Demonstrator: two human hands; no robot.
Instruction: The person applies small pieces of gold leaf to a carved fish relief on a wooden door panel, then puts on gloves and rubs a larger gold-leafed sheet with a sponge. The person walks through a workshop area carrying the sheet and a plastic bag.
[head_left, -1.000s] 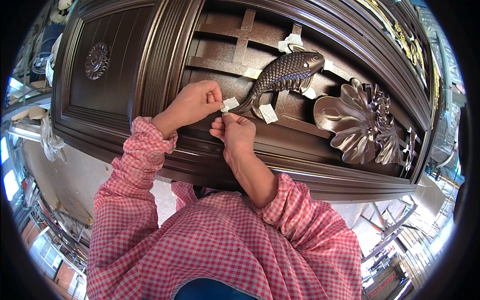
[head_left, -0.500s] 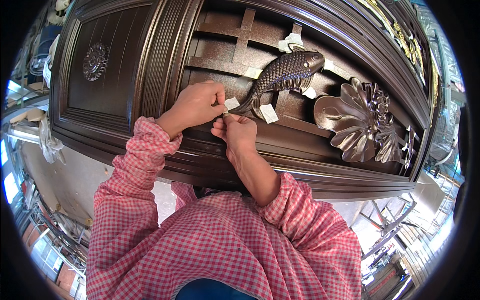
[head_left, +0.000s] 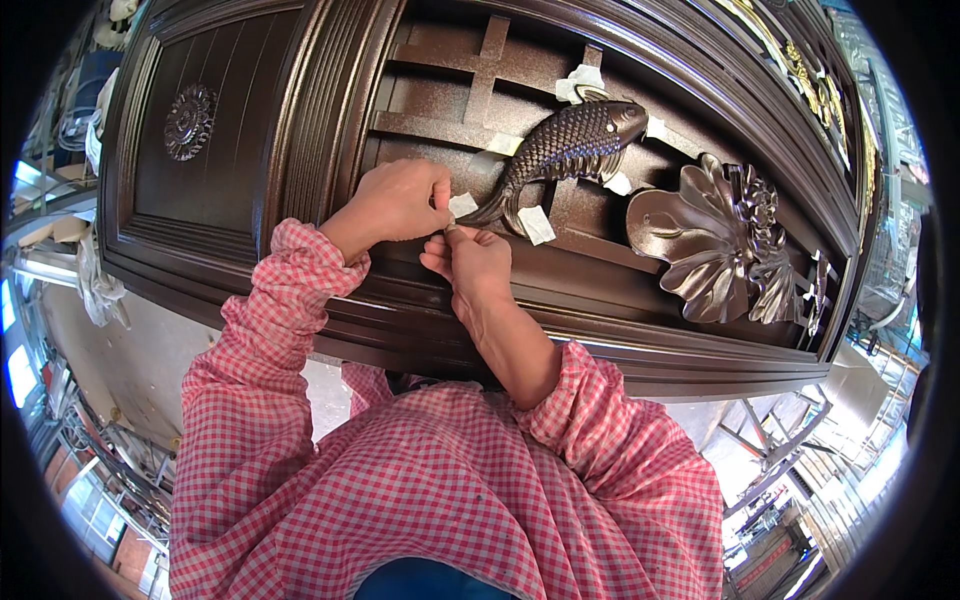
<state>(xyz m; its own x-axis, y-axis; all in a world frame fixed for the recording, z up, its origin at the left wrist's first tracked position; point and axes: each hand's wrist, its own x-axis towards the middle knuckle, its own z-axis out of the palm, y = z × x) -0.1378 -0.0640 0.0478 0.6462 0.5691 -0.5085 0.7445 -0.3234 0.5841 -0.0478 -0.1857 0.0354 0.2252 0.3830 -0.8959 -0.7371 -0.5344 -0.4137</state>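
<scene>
My left hand (head_left: 402, 200) and my right hand (head_left: 478, 262) meet at the fish's tail, fingertips pinched together. Between them shows a tiny pale scrap of tape (head_left: 451, 226), mostly hidden by the fingers. The dark bronze fish ornament (head_left: 565, 140) lies slanting across a latticework panel (head_left: 440, 130), its head up and to the right. White tape pieces stick around its edges: one white piece (head_left: 462, 205) beside my left fingertips, another (head_left: 537, 225) right of the tail. Others sit by the fins and head.
A dark brown moulded frame (head_left: 480, 335) surrounds the panel and runs close to my body. Right of the fish lies a raised leaf-and-flower ornament (head_left: 695, 240). A round rosette (head_left: 190, 122) decorates the left panel. Gold ornaments (head_left: 805, 75) appear beyond the upper right edge.
Hardly anything differs. Both hands keep their pinch at the tail, and my left wrist and sleeve have shifted slightly.
</scene>
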